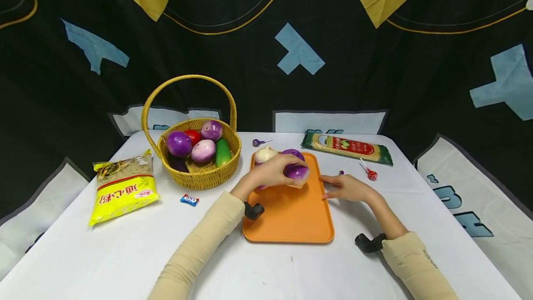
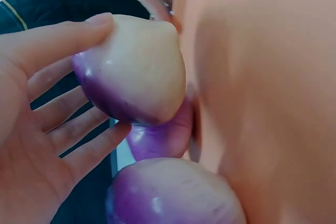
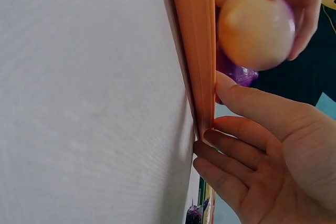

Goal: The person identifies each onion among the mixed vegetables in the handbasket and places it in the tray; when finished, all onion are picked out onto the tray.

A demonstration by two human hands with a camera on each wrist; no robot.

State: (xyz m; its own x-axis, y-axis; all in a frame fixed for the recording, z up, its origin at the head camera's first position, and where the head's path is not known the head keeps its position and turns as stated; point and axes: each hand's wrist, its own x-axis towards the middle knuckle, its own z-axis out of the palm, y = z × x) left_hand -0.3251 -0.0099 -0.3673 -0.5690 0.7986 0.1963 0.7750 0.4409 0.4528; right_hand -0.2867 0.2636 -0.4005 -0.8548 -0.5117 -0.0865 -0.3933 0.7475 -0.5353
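1. A purple-and-white onion (image 1: 296,171) sits in the middle of the head view, held just above the far end of the orange tray (image 1: 291,216).
2. The left hand (image 1: 272,173) holds this onion with thumb and fingers curled round it; the left wrist view shows the thumb over its pale top and the fingers (image 2: 73,124) beneath its purple side.
3. Two more onions lie on the tray's far end, just behind the held one: a pale onion (image 1: 265,154) and a purple onion (image 1: 293,153).
4. The right hand (image 1: 347,188) rests right of centre, fingers straight and close together, their tips (image 3: 223,142) touching the tray's right rim; it holds nothing.
5. A wicker basket (image 1: 195,177) stands left of the tray, holding more onions, a red vegetable and a green one.
6. A yellow packet (image 1: 122,189) lies at the left of the frame, with a small blue candy (image 1: 189,199) between it and the tray.
7. A long green packet (image 1: 347,147) lies right of centre beyond the tray, and a red lollipop (image 1: 370,173) lies just below it.
8. All rest on a white table (image 1: 104,253).
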